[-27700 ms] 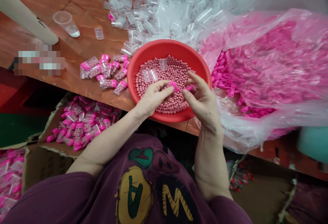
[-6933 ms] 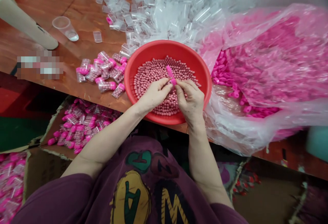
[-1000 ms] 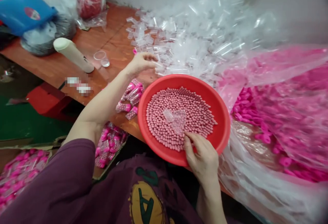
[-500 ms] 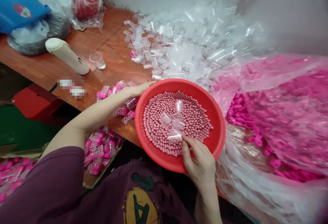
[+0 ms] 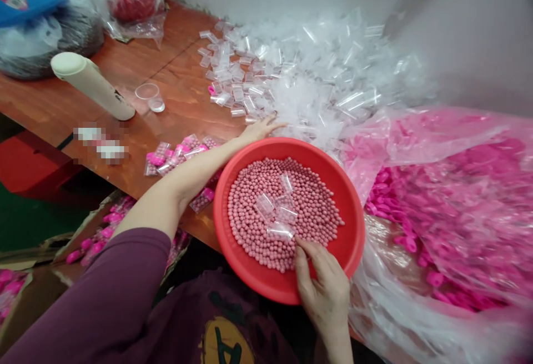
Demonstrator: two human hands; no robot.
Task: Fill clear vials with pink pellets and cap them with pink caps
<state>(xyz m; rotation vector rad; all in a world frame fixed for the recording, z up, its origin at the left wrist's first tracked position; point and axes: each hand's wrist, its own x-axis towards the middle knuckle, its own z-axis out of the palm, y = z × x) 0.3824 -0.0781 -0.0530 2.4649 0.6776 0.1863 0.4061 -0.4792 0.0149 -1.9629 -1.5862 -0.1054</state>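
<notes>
Wooden table (image 5: 179, 55) bears a bowl (image 5: 266, 283) of beads (image 5: 245, 186), four tubes (image 5: 265, 206) on top. Left hand (image 5: 259, 129) spreads its fingers by the tube pile (image 5: 300, 75); right hand (image 5: 323, 278) bunches fingertips at one tube, whether pinching it I cannot tell.

The basin (image 5: 356, 225) sat at the front edge of the counter (image 5: 187, 39), beads (image 5: 250, 236) inside, loose tubes (image 5: 285, 208) atop them. Behind spread a tube heap (image 5: 287, 75); right, a bag of caps (image 5: 466, 197); left, filled tubes (image 5: 157, 158), then a cup (image 5: 156, 104) and bottle (image 5: 94, 86) farther left.
</notes>
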